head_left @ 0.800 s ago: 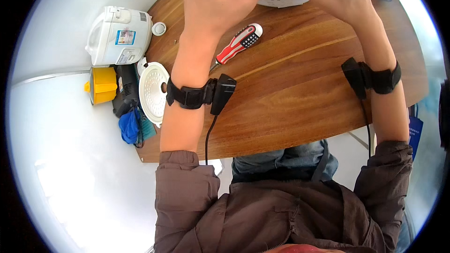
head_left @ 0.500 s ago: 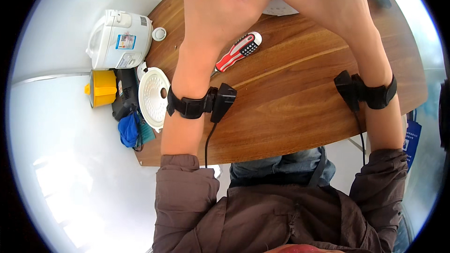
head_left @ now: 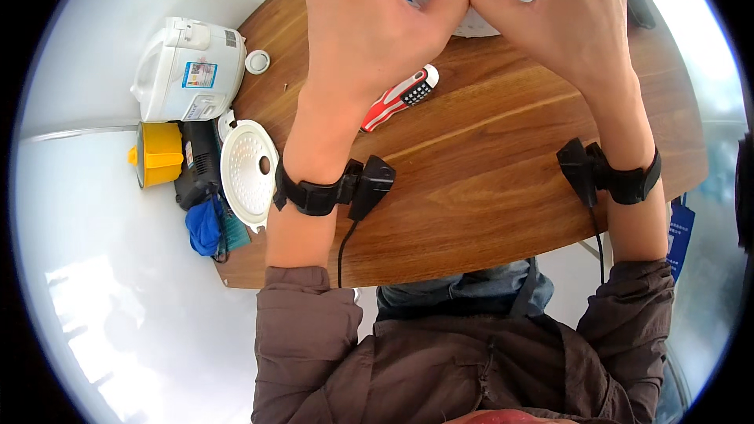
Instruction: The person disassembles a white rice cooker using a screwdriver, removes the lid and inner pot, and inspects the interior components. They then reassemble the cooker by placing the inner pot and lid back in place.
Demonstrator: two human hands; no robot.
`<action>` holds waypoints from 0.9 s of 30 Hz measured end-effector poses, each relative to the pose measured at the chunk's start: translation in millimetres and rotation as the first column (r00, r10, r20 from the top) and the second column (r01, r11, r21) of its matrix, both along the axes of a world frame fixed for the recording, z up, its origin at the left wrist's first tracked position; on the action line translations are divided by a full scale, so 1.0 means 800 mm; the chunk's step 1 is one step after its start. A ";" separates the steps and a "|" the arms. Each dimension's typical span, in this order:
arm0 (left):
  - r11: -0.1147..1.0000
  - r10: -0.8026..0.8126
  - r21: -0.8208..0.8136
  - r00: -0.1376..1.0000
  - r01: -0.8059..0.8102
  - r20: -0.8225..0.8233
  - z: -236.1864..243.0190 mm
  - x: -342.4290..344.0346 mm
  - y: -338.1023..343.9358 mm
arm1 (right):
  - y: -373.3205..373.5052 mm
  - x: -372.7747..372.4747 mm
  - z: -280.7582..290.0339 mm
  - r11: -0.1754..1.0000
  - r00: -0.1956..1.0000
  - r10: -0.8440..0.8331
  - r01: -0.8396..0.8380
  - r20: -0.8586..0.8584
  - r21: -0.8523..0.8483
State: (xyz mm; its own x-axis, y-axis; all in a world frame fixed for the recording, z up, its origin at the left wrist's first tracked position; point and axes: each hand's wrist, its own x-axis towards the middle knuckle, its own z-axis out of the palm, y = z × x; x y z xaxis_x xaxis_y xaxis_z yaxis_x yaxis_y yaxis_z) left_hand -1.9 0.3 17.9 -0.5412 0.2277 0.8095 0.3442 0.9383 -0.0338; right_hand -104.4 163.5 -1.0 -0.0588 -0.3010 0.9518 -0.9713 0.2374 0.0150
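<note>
At the top edge stands a white rounded appliance part (head_left: 479,25), largely cut off by the frame and covered by both hands. My left hand (head_left: 369,27) grips its left side, thumb pressed against the near rim. From the right, my right hand (head_left: 569,27) grips it the same way, and the two thumb tips nearly meet beside a small slot at the rim. The other fingers are out of sight. Below my left hand lies a screwdriver (head_left: 402,97) with a red, white and black handle, its shaft hidden by my wrist.
A white rice cooker (head_left: 196,71) stands at the left table edge, a small white round cap (head_left: 257,62) beside it. Nearer are a yellow container (head_left: 161,155), a black device (head_left: 198,165), a white perforated plate (head_left: 245,177) and a blue cloth (head_left: 203,228). A dark object (head_left: 638,0) lies far right.
The view has shifted slightly, so the white part shows a little more and sits lower in the picture. Both hands keep their grip, thumbs still at the rim.
</note>
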 end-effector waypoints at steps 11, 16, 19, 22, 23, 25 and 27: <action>0.999 0.041 -0.022 0.993 -0.039 0.115 0.014 0.012 -0.008 | 0.009 -0.001 -0.001 0.998 0.984 0.068 -0.069 0.165 -0.002; 0.964 -0.044 0.265 0.992 0.010 0.122 0.000 0.011 -0.039 | -0.008 0.000 -0.049 0.727 0.549 0.649 -0.246 0.526 -0.641; 0.939 0.011 0.340 0.989 -0.060 0.145 0.005 -0.006 -0.039 | 0.006 -0.030 -0.100 0.827 0.240 0.563 -0.153 0.791 -0.541; 0.964 -0.074 0.265 0.986 0.033 0.146 0.021 -0.029 -0.053 | 0.006 -0.047 -0.122 0.872 0.069 0.478 -0.155 0.876 -0.464; 0.972 -0.126 0.217 0.981 0.092 0.147 0.025 -0.030 -0.060 | 0.004 -0.047 -0.124 0.873 0.107 0.478 -0.161 0.872 -0.460; 0.964 -0.143 0.257 0.952 0.071 0.271 0.051 -0.016 -0.036 | 0.007 -0.044 -0.124 0.880 0.189 0.473 -0.149 0.861 -0.451; 0.977 0.038 0.184 0.935 -0.109 0.353 0.083 -0.004 -0.011 | 0.005 -0.039 -0.121 0.882 0.274 0.472 -0.147 0.838 -0.448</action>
